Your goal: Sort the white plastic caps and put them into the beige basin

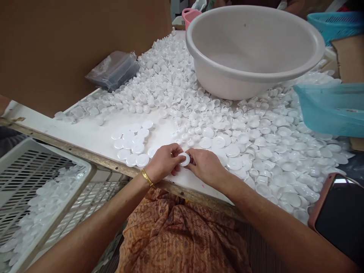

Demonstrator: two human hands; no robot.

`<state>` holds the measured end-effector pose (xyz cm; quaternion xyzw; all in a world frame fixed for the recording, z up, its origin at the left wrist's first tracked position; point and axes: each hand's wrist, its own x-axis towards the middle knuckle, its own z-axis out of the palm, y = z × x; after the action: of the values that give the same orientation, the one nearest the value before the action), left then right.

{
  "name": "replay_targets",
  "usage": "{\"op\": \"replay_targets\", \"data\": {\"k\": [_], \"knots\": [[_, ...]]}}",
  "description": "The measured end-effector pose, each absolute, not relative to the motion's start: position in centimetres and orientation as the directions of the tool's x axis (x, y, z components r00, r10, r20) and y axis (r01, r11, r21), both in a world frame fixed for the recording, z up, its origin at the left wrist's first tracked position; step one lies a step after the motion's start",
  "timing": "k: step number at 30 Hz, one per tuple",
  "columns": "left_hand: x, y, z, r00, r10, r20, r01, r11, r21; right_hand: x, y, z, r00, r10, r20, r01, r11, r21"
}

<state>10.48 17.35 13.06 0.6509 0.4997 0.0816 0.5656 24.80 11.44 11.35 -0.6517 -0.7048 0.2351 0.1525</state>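
Observation:
A small round white plastic saucer (185, 159) is pinched between my two hands just above the table's front edge. My left hand (163, 162), with a gold bracelet at its wrist, grips the saucer's left side with thumb and fingers. On the opposite side, the fingertips of my right hand (206, 165) close on its edge. Left of my hands lies a loose cluster of flat white saucers (133, 141), some overlapping. More white discs (231, 151) lie to the right, running into a wide spread of tiny white cups (167, 85) across the table.
A large white basin (227, 81) sits on the heap at the back. Turquoise tray (327, 112) and phone (341, 216) are at right. A slatted crate (19, 163) holding white pieces stands below left. A brown panel (85, 38) and plastic-wrapped packet (113, 70) border the back left.

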Motion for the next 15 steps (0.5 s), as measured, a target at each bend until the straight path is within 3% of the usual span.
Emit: {"op": "replay_targets", "data": {"k": [5,8,11,15], "knots": [[10.5,17.7,13.3,0.514,0.695,-0.502,0.573,0.157,0.805,24.9,10.6,11.8,-0.127,0.992,-0.009,0.801,0.097,-0.591],[10.5,18.2,13.3,0.538,0.659,-0.526,0.596,0.144,0.79,24.6,9.8,11.9,-0.195,0.968,0.157,0.87,0.245,-0.429],[10.5,18.7,13.2,0.552,0.612,-0.566,0.621,0.152,0.769,24.0,9.2,11.6,-0.292,0.93,0.222,0.917,0.338,-0.211],[10.4,19.1,13.4,0.554,0.579,-0.599,0.654,0.144,0.743,23.9,9.1,11.0,-0.292,0.933,0.211,0.923,0.332,-0.193]]}}
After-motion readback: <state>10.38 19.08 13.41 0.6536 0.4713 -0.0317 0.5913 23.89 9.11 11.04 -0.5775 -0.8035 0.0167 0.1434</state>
